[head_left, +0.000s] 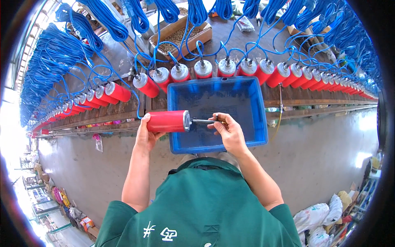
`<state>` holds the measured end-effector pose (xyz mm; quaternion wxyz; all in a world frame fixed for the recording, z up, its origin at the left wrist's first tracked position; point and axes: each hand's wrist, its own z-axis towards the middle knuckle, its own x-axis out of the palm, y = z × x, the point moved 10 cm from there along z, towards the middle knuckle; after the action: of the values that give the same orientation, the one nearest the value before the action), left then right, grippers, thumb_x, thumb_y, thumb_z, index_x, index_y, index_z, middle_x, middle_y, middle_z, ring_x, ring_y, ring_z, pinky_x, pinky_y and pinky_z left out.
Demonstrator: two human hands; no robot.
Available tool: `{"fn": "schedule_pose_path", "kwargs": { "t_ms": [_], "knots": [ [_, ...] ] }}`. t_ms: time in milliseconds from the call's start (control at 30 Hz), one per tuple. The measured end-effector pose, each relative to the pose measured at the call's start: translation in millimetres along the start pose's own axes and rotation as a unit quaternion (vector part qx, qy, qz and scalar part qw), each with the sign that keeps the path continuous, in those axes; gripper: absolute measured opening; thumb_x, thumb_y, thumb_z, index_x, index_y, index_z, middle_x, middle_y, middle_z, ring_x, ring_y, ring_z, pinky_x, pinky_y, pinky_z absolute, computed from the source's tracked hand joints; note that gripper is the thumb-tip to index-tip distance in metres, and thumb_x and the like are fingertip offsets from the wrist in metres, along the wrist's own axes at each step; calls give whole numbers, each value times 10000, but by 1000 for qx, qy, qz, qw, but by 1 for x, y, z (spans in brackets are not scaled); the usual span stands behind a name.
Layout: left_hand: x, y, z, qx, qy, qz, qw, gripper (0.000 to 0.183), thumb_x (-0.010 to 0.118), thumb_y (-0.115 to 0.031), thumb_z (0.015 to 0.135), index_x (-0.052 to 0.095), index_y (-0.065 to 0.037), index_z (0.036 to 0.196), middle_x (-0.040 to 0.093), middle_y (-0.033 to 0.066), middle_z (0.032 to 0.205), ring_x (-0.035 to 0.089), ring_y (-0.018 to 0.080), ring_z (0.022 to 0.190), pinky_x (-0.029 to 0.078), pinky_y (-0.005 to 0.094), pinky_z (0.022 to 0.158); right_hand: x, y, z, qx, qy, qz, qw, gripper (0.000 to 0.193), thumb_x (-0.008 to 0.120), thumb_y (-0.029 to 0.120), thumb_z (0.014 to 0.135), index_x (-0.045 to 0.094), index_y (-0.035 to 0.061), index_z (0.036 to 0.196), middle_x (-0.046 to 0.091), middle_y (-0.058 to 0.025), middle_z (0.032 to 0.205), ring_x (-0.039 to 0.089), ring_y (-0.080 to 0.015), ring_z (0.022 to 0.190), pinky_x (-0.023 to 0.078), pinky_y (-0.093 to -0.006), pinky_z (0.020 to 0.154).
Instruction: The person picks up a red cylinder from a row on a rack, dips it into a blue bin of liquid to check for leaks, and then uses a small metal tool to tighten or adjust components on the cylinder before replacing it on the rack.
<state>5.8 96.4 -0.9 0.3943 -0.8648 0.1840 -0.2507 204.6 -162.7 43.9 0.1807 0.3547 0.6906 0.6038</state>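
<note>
**Red cylinder held sideways at the blue tub's left rim**

The smooth red cylinder with a silver metal end cap (166, 121) lies level above the left rim of the rectangular blue plastic tub (224, 148), its capped end over the tub's inside and its other end out past that rim. The left hand (146, 133) wraps the outer end from below, fingers closed round the body, probably to steady it and leave the cap bare. The right hand (230, 131) pinches a slim grey metal rod (202, 121) between bent fingers and thumb, in line with the cap's middle, likely so it meets the cap squarely. The tub sits at the front edge of the dark-topped desk (234, 37), perhaps to catch whatever drops.

Similar red cylinders (148, 87) line that edge, caps up, which seems to keep their blue cables (197, 12) clear.

The held cylinder looks plain and glossy, brightly lit along its upper side. Its cap is round and pale, with a dark fitting at the centre; whether rod and fitting touch, I cannot tell.
</note>
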Motion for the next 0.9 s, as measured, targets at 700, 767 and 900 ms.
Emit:
{"fn": "schedule_pose_path", "kwargs": {
  "t_ms": [700,767,900],
  "knots": [
    [-7,4,4,-1,0,-19,1000,643,693,-567,925,575,-116,1368,694,127,1290,716,293,1130,629,480,916,4,-15,-7,63,2,-40,997,168,624,165,1087,588,1,1095,760,-152,1008,759,-196,825,604,-309,727],
    [-8,3,4,1,-2,-18,1000,643,694,-566,924,574,-118,1368,693,125,1286,714,293,1132,631,477,910,4,-21,-8,129,28,-59,989,236,632,234,1088,572,7,1065,754,-139,939,757,-202,784,604,-310,698],
    [-8,4,6,5,2,-17,1000,651,695,-571,920,568,-121,1374,689,124,1283,708,293,1143,630,480,907,7,-26,-12,149,47,39,987,274,604,269,1104,593,-5,1099,745,-132,899,750,-192,789,572,-290,667]
  ]
}}
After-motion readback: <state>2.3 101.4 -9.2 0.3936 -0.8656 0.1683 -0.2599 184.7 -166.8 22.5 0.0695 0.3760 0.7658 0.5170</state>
